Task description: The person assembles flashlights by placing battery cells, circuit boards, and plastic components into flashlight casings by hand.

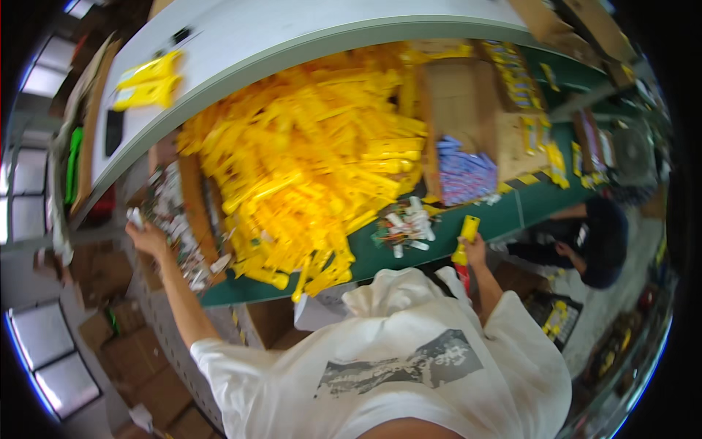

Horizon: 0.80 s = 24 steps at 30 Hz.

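Note:
Out at the left, my left hand (pixel 150 239) is closed around a small white piece (pixel 135 216), beside a cardboard box holding many small white parts (pixel 175 212). At the table's front edge, my right hand (pixel 475 251) grips a flat yellow plastic casing (pixel 470 227) with a hole near its top. Something red (pixel 462 274) shows just below that hand; I cannot make out what it is. Between my hands spreads a large heap of similar yellow casings (pixel 292 161). A small pile of white cylinders with thin wires (pixel 409 223) lies nearer my right hand.
A cardboard box (pixel 461 88) with blue and purple packets (pixel 464 172) stands beyond the wires on the green tabletop (pixel 439 252). A white shelf (pixel 241 29) overhangs the far side. At the right is another person (pixel 603 241). Cartons (pixel 131 351) stand at the lower left.

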Each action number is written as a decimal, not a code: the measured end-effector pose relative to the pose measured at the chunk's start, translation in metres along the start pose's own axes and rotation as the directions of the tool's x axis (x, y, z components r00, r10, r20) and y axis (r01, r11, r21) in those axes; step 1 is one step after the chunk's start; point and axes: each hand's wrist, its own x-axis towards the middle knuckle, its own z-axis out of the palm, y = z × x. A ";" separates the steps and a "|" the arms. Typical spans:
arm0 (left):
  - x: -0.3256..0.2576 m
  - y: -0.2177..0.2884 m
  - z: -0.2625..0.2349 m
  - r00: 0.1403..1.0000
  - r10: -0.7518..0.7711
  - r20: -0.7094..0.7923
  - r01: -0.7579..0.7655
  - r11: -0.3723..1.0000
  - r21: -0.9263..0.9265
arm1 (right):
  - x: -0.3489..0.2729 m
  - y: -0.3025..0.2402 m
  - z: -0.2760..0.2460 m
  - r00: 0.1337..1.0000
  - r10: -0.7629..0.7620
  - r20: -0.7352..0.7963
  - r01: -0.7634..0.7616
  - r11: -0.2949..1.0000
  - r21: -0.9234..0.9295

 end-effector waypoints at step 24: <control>-0.440 0.331 0.042 0.078 0.235 0.969 0.657 0.719 -0.227 | 0.037 -0.038 -0.040 0.992 0.102 -0.080 -0.079 0.965 0.249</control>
